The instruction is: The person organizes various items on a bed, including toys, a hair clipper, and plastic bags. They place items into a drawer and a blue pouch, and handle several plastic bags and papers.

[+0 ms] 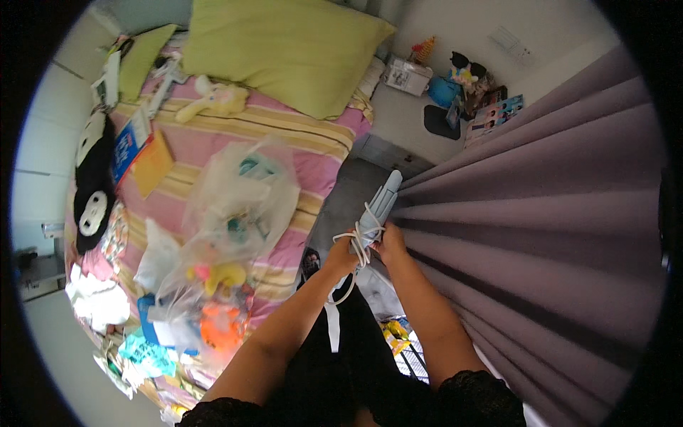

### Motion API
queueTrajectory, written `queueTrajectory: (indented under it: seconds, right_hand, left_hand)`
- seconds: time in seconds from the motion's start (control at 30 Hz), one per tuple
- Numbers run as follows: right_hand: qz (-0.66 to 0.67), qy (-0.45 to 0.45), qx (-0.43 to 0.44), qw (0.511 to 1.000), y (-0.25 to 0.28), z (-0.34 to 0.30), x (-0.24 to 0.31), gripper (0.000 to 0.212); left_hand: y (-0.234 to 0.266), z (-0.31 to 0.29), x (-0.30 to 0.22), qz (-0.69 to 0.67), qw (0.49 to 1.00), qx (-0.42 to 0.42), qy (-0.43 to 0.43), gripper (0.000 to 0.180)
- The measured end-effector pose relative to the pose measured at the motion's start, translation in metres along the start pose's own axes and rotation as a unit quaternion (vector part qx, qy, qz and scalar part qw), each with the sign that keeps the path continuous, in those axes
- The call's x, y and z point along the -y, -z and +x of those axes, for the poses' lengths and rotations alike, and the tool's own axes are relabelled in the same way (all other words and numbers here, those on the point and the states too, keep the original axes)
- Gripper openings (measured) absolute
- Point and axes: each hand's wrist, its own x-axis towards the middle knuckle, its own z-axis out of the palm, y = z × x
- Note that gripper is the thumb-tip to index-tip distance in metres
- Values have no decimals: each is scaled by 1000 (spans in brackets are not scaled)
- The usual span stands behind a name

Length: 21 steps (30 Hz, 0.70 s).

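Observation:
A long pale-blue appliance (382, 204), which looks like a hair styling iron, is in front of me above the floor between the bed and the curtain. Several loops of its white cord (359, 240) run around its lower part. My right hand (390, 242) is closed around the lower right side of the appliance. My left hand (343, 255) is closed on the cord loops at the lower left, its fingertips partly hidden. From there a length of cord drops in a curve in front of my dark clothing.
Left of me stands a bed (313, 203) with a striped cover, a green pillow (284, 53), clear plastic bags (242, 192) and a black plush toy (94, 181). A purple-grey curtain (526, 213) hangs close on my right. Ahead, a bedside cabinet (398, 114) carries small items.

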Motion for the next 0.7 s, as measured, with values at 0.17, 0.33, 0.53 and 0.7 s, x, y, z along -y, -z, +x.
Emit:
queueTrajectory:
  seconds: [0.17, 0.33, 0.53, 0.7]
  right_hand:
    - [-150, 10, 28, 988, 39, 163, -2, 36]
    - [-553, 315, -36, 771, 88, 374, 23, 23]
    - [-732, 348, -140, 569, 98, 511, 57, 38]
    - [-721, 380, -147, 560, 101, 479, 22, 39]
  left_hand:
    - [-27, 147, 87, -175, 980, 62, 67, 42]
    - [-60, 261, 173, -212, 975, 30, 62, 39]
    - [-73, 319, 223, -233, 972, 17, 15, 40]
    - [-61, 306, 219, -308, 944, 33, 111, 42]
